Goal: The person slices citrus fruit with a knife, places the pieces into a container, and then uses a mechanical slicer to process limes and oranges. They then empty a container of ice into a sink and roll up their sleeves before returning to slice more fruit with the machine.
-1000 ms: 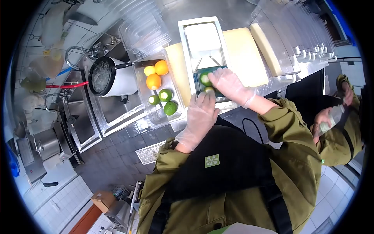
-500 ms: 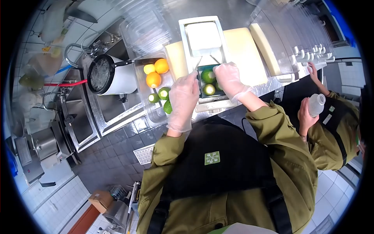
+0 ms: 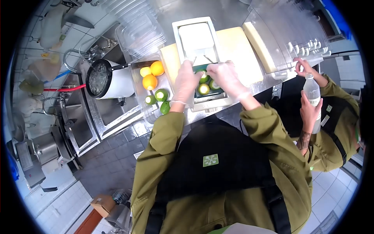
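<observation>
At the near end of the white-framed unit [image 3: 214, 32], your limes [image 3: 203, 89] sit in a dark green bin [image 3: 214, 94], at least three visible, one showing a pale trimmed end. Your left hand [image 3: 187, 82], in a clear glove, is at the bin's left side, fingers bent toward its upper corner; can't tell how far closed that grip is or if it has the rim. Your right hand [image 3: 229, 80], also gloved, is over the bin's upper right, fingers bunched beside a lime; contact hidden, so can't tell if that grip has anything. Unit overlaps a yellow cutting board [image 3: 243, 58] on the steel tabletop [image 3: 226, 17]. Left of you: clear tub [image 3: 171, 86] with oranges [image 3: 149, 82] and more limes, stacked clear containers [image 3: 142, 35] beyond it, white pot [image 3: 121, 82] with a black rim by the sink. On your right, a co-worker's hand [image 3: 309, 115] holds a bottle [image 3: 311, 91] upright.
</observation>
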Tool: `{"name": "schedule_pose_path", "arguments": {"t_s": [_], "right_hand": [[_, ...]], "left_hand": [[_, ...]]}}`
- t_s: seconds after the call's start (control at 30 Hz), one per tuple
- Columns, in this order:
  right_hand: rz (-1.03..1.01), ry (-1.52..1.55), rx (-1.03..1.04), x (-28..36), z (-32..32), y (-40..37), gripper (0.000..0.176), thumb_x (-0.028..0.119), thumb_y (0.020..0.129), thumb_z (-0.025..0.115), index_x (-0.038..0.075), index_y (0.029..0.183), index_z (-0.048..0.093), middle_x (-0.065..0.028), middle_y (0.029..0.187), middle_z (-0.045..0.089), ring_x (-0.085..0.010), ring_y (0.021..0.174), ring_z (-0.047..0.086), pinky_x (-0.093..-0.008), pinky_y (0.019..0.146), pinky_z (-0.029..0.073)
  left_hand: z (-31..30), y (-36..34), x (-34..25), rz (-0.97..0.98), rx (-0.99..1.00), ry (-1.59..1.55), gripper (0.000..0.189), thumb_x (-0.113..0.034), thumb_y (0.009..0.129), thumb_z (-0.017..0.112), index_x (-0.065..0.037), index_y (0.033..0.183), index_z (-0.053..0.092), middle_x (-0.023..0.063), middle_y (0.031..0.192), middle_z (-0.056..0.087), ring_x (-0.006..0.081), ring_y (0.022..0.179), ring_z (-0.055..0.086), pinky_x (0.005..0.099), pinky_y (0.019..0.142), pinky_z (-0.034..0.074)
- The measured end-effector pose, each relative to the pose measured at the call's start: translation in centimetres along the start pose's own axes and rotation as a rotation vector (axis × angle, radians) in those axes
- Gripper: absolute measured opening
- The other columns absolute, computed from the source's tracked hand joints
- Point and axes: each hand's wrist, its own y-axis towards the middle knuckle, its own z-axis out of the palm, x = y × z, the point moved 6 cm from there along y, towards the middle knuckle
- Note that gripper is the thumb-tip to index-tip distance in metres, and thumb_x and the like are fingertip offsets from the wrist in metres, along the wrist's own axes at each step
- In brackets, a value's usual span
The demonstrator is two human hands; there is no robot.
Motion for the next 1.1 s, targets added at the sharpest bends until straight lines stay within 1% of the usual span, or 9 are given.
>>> {"name": "schedule_pose_path", "arguments": {"t_s": [0.13,0.17,0.3,0.43,0.67,0.73,0.8,0.9,1.1], "right_hand": [[0.049,-0.080,-0.086,0.2,-3.5,-2.2,0.018,0.019,0.070,0.071,0.009,0.084,0.067,-0.0134,0.102,0.060,-0.0306,0.102,0.055,-0.0401,0.080,0.044],[0.063,-0.155,-0.104,-1.0,-2.3,-2.5,0.042,0.023,0.062,0.078,0.007,0.099,0.063,-0.0173,0.118,0.048,-0.0354,0.114,0.046,-0.0429,0.087,0.044],[0.219,-0.098,0.107,-1.4,-0.4,-1.8,0.074,0.026,0.058,0.082,0.007,0.119,0.045,-0.0179,0.121,0.044,-0.0355,0.107,0.051,-0.0432,0.088,0.046],[0.380,0.011,0.252,-2.4,1.1,-1.4,0.072,0.022,0.062,0.080,0.006,0.121,0.042,-0.0172,0.120,0.045,-0.0345,0.106,0.051,-0.0429,0.087,0.048],[0.274,0.159,0.129,-2.1,1.0,-2.7,0.066,0.011,0.065,0.078,0.004,0.119,0.040,-0.0193,0.116,0.048,-0.0371,0.107,0.050,-0.0412,0.089,0.046],[0.162,0.318,0.003,-2.7,0.4,-3.9,0.071,0.018,0.069,0.077,0.003,0.127,0.038,-0.0201,0.121,0.045,-0.0352,0.112,0.048,-0.0408,0.093,0.045],[0.507,0.765,-0.164,-3.5,-0.7,-7.8,0.079,0.022,0.071,0.078,0.001,0.133,0.034,-0.0221,0.127,0.042,-0.0341,0.118,0.045,-0.0389,0.100,0.040],[0.471,0.661,-0.004,-3.4,0.8,-11.5,0.095,0.029,0.067,0.083,0.000,0.139,0.028,-0.0246,0.135,0.037,-0.0357,0.126,0.040,-0.0388,0.106,0.034],[0.605,0.909,0.060,-5.2,8.6,-15.9,0.102,0.033,0.076,0.078,0.003,0.146,0.011,-0.0212,0.138,0.034,-0.0287,0.126,0.038,-0.0353,0.105,0.033]], "left_hand": [[-0.1,0.8,-0.6,0.016,0.058,0.048,0.047,-0.023,0.076,0.072,-0.001,0.111,0.050,0.0192,0.108,0.058,0.0352,0.105,0.056,0.0424,0.087,0.045],[0.0,1.1,-0.2,-0.049,0.173,0.085,0.062,-0.029,0.073,0.075,-0.004,0.122,0.046,0.0179,0.120,0.053,0.0321,0.111,0.053,0.0399,0.093,0.043],[-0.8,-0.9,-3.6,0.048,0.277,0.482,0.098,-0.036,0.060,0.083,-0.008,0.138,0.032,0.0142,0.127,0.045,0.0325,0.116,0.047,0.0404,0.092,0.045],[1.4,-0.9,-3.3,0.167,0.088,0.605,0.101,-0.035,0.045,0.090,-0.009,0.129,0.039,0.0096,0.112,0.048,0.0255,0.101,0.053,0.0406,0.075,0.046],[1.6,-0.5,-2.8,0.179,0.184,0.585,0.101,-0.040,0.051,0.087,-0.009,0.134,0.037,0.0124,0.119,0.049,0.0301,0.108,0.052,0.0428,0.084,0.045],[-2.0,0.3,-4.7,0.181,0.376,0.263,0.108,-0.046,0.058,0.081,-0.005,0.143,0.027,0.0203,0.135,0.039,0.0350,0.126,0.040,0.0393,0.103,0.036],[-6.3,4.6,-7.3,0.292,0.004,0.445,0.108,-0.047,0.059,0.080,-0.009,0.144,0.026,0.0197,0.140,0.035,0.0338,0.131,0.034,0.0380,0.106,0.033],[-5.3,8.4,-8.0,0.498,-0.055,0.825,0.102,-0.046,0.059,0.078,-0.013,0.143,0.031,0.0175,0.140,0.037,0.0331,0.131,0.033,0.0380,0.107,0.033],[-4.6,11.1,-8.7,0.407,0.279,0.434,0.092,-0.037,0.058,0.078,-0.016,0.138,0.038,0.0150,0.138,0.039,0.0347,0.128,0.033,0.0418,0.107,0.034]]}}
